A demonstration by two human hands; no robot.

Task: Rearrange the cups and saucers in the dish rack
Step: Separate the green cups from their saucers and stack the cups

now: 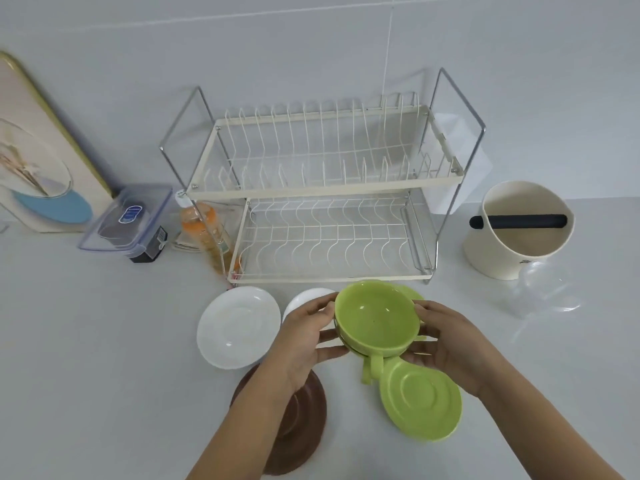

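2 hands hold green cups in the middle of the frame
left hand (304, 336) and right hand (450, 341) curl around the stacked green cups (377, 320) (2, i think), below the dish rack (325, 192).

Both tiers of the white wire two-tier dish rack (322, 188) stand open and unloaded, reachable from the front, the approach bounded by the round white saucer (238, 326) at left, the green plastic saucer (420, 400) at near right, the orange bottle (204, 233) against the rack's left frame and the cream round bin (519, 233) well right on the table (86, 341).
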